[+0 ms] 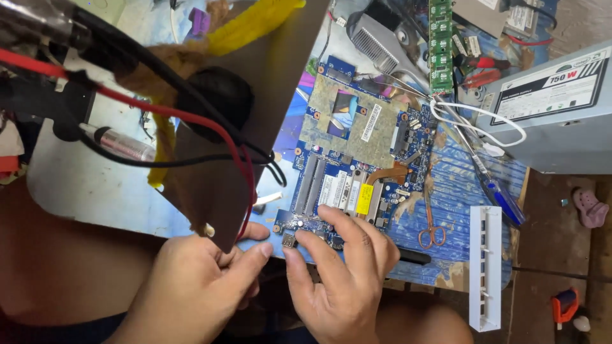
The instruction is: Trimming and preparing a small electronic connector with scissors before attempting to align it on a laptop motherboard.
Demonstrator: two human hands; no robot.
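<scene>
Resting under the right hand [347, 267], the blue circuit board [357, 153] lies flat.

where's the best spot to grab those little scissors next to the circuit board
Probably by the looped handles of the scissors, coming from the table's near edge: the loops point that way with bare table around them, while the thin blades point away, close beside the circuit board.

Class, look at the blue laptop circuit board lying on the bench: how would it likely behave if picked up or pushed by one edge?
The blue laptop circuit board is a flat, thin plate, so it probably lifts stiffly rather than flopping. Its bare chips and copper heat pipe suggest it is fragile. The right hand rests on its near edge; pushed, it would likely slide, not roll.
</scene>
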